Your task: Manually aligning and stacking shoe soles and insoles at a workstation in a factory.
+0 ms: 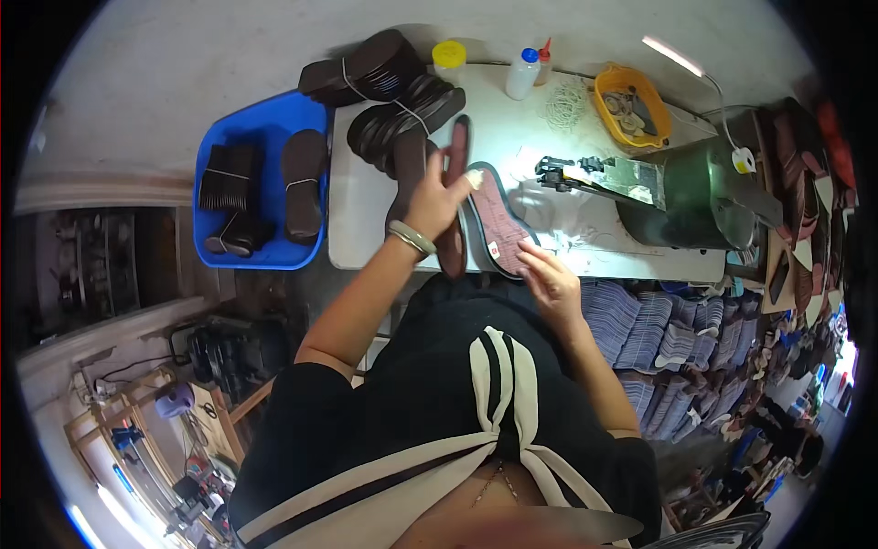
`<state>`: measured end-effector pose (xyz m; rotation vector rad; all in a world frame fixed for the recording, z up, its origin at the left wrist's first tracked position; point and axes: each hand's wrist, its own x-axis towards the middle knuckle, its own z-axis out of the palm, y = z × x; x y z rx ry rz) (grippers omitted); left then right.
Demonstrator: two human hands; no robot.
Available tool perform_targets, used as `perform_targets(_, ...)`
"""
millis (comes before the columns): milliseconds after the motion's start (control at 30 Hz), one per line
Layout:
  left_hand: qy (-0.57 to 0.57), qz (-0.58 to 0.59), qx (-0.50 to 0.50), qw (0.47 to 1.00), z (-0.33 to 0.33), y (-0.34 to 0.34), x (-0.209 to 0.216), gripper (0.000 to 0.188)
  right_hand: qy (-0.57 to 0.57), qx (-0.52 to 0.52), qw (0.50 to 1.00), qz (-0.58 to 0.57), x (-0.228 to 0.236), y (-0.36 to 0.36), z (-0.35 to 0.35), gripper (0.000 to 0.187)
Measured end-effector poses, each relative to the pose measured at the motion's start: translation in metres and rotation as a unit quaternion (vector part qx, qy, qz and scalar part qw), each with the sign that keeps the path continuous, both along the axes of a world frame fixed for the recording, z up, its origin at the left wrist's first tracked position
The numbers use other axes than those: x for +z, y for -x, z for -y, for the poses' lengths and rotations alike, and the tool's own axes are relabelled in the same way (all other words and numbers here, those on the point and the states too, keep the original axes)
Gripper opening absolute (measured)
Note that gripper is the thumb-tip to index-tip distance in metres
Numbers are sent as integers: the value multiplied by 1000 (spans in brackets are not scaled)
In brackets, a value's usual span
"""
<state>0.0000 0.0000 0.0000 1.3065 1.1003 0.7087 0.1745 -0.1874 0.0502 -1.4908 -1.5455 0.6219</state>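
Observation:
A pink shoe insole [505, 227] with dark edging and a small whitish label reaches over the table's front edge. My right hand [551, 282] grips its lower right edge, the fingers on its top face; the thumb is hard to see. My left hand [437, 199], a bangle on its wrist, is over a narrow brown sole [452, 245] beside the insole. Its fingers are spread, and the thumb, pale-covered at the tip, reaches the insole's upper edge. Tied stacks of dark brown soles [380, 69] lie just beyond that hand.
On the left, a blue bin [261, 263] holds tied bundles of soles. A yellow basket [658, 139], a blue-capped bottle [522, 80] and a yellow-lidded jar [449, 57] stand at the table's back. A black clamp-like device [572, 172] and dark green drum [695, 206] are right; striped stacks [640, 329] lie below.

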Motion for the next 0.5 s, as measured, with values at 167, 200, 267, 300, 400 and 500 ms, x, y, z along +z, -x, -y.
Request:
perform_targets(167, 259, 121, -15, 958, -59, 61, 23, 45, 48, -19, 996, -66, -22, 12, -18, 23)
perform_targets(200, 252, 150, -18, 956, -59, 69, 3, 32, 50, -18, 997, -63, -21, 5, -14, 22)
perform_targets(267, 210, 120, -13, 970, -66, 83, -14, 29, 51, -16, 997, -61, -25, 4, -17, 21)
perform_targets(300, 168, 92, -12, 981, -71, 87, -21, 27, 51, -19, 997, -57, -29, 2, -18, 21)
perform_targets(400, 21, -128, 4, 992, -74, 92, -37, 37, 47, -20, 998, 37, -67, -3, -22, 27)
perform_targets(500, -106, -303, 52, 946, -65, 83, -40, 50, 43, 17, 988, 147, -95, -5, -33, 54)
